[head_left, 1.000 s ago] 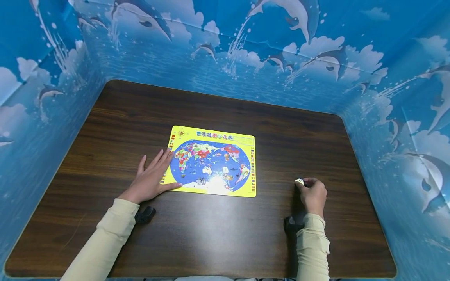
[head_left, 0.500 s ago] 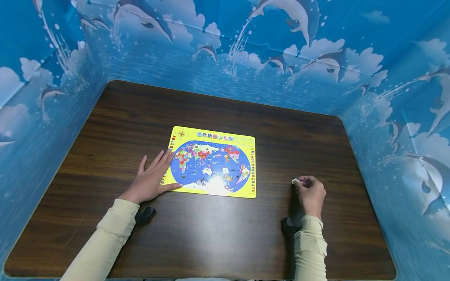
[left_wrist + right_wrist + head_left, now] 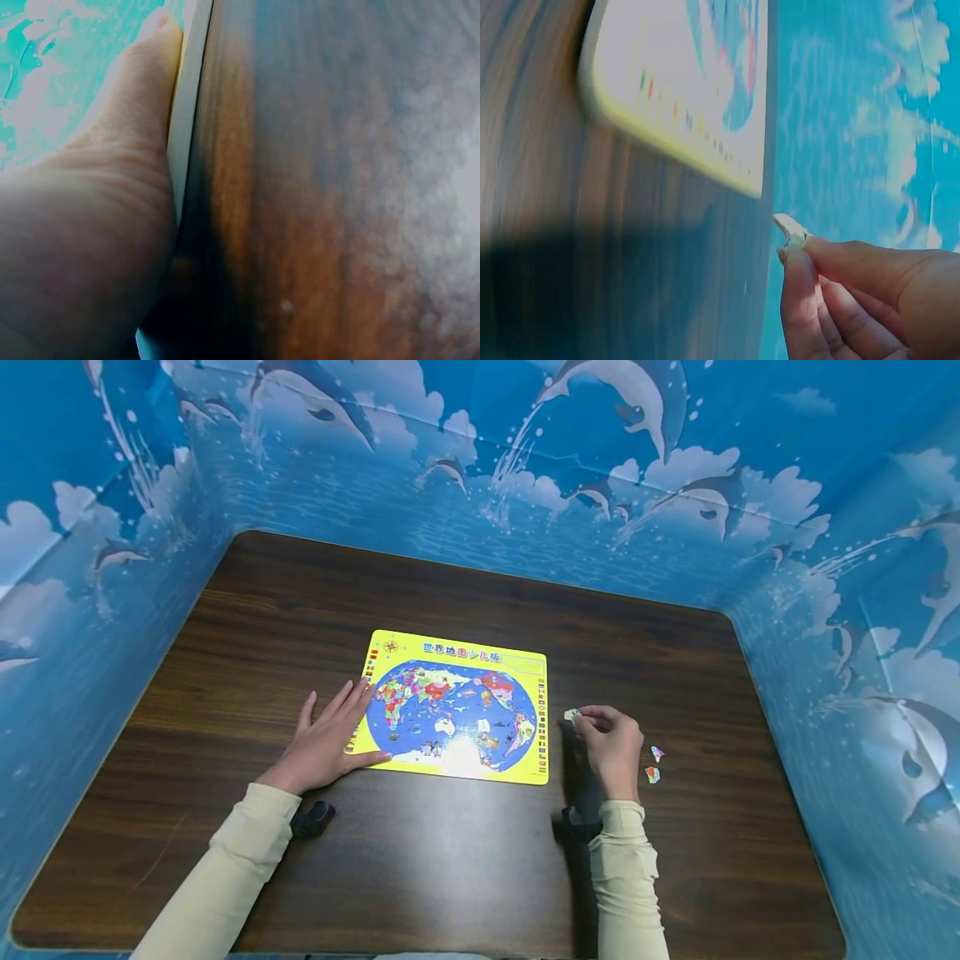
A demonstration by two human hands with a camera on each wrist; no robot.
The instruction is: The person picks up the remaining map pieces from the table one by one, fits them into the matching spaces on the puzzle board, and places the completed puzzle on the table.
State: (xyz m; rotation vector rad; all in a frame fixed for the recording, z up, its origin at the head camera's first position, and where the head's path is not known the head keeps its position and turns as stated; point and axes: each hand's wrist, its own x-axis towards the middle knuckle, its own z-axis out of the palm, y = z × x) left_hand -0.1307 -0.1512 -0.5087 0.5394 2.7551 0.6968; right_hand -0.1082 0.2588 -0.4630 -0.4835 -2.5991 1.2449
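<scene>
A yellow-bordered world map puzzle board (image 3: 517, 772) lies flat at the middle of the table. My left hand (image 3: 318, 742) rests on its left edge with the fingers spread. In the left wrist view the thumb (image 3: 142, 82) lies along the board's near edge. My right hand (image 3: 613, 750), just beyond the board's right edge, pinches a small pale puzzle piece (image 3: 795, 232) between thumb and fingertips. Behind that hand, two small puzzle pieces lie on the table: a pink and white one (image 3: 657, 753) and a red and green one (image 3: 652, 774).
The dark wooden table (image 3: 450, 885) has rounded corners. A blue cloth (image 3: 465, 510) printed with dolphins rises along its back and sides. Black wrist straps sit by both cuffs, the left strap (image 3: 313, 819) close over the tabletop.
My right hand has moved left and away from me toward the board, carrying the puzzle piece. Two pieces on the table have come into sight. My left hand has stayed put.
</scene>
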